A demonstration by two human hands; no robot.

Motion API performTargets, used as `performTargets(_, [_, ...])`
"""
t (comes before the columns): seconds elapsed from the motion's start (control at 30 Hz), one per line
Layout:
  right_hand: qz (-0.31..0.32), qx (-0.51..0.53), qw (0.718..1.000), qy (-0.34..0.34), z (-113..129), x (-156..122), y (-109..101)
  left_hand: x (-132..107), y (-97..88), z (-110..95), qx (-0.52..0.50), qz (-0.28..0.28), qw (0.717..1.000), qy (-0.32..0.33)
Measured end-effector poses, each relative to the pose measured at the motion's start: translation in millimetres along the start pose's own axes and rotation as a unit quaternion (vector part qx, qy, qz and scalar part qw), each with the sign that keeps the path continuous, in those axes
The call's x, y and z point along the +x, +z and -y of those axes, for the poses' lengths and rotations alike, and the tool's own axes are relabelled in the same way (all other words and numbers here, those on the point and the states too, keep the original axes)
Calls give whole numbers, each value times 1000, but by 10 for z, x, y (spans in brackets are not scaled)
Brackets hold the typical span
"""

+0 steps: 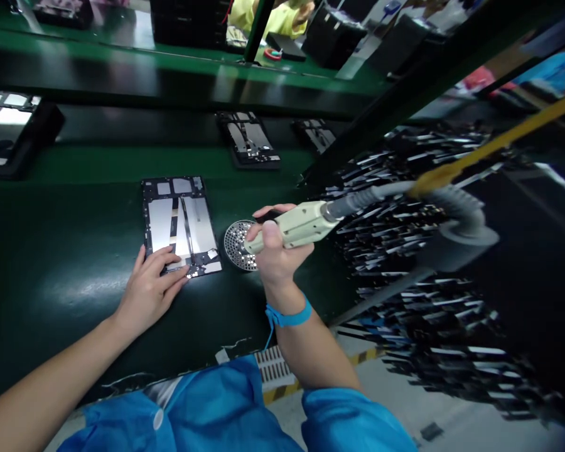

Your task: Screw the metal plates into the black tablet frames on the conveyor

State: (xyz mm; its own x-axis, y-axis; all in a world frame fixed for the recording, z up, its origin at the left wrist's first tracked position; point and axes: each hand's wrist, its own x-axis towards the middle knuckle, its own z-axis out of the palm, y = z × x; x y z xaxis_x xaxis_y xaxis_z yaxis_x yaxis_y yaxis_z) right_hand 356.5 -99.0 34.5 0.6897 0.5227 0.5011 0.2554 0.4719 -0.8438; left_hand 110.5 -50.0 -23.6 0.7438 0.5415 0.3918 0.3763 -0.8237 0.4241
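Far to the left of a round silver metal dish pierced with small holes [234, 237], a black rectangular device with bright silvery panels [4, 147] is lying at the edge of view. Left of the dish, the worker's bare left hand [153, 282] is resting with fingers loosely spread across the near edge of a flat, black-framed tablet-like device with silver-grey panels [198, 216]. That device is lying just beside the dish, its inner side facing up, on a smooth dark green worktop [75, 251]. Beyond the dish, a black device of similar build with grey panels [252, 137] is lying, and farther past it another person's yellow sleeve [287, 22] is showing. At the right side of the dish, the worker's bare right hand [280, 257] is gripping a pale green angular handheld tool [306, 225], fingers and thumb closing around its front; the nose is reaching over the dish, though whether it is touching cannot be told. A bright blue wristband [290, 316] is circling the right wrist, nearer the worker than the dish. To the dish's right, a ribbed grey hose [358, 201] is trailing from the tool toward a yellow strap [503, 141], above rows of thin dark and silvery pieces [452, 339]
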Motion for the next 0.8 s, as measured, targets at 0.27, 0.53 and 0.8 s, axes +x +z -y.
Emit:
performTargets(0.27, [32, -29, 999, 20, -115, -68, -18, -7, 0, 5, -2, -1, 1000, 2])
performTargets(0.53, [22, -37, 999, 19, -122, -28, -16, 3, 7, -8, -20, -4, 1000, -6])
performTargets(0.8, [69, 67, 995, 7, 344, -186, 344, 14, 15, -16, -52, 12, 998, -26])
